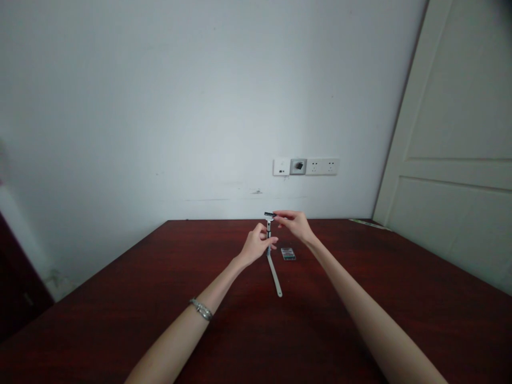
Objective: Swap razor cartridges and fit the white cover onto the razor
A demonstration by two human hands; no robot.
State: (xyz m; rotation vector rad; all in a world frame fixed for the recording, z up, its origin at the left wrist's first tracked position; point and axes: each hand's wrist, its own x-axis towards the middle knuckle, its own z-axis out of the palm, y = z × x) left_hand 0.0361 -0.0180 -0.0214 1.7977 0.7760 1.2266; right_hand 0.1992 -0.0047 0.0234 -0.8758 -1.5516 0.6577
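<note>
A long-handled razor (276,277), probably a back shaver, stands over the middle of the table with its pale flat handle slanting down toward me. My left hand (256,244) is closed around its upper shaft, below the T-shaped head. At the top sits a narrow black blade head (270,214). The fingers of my right hand (294,223) pinch the right end of that black piece; whether it is fixed to the razor I cannot tell. Just right of the shaft a small clear plastic case (288,254) lies on the table, its contents too small to make out.
The dark red wooden table (224,330) reaches back to a white wall (200,106). Wall sockets (322,166) are above its far edge. A pale panelled door (452,224) stands at the right. A thin strip (370,224) lies at the far right corner.
</note>
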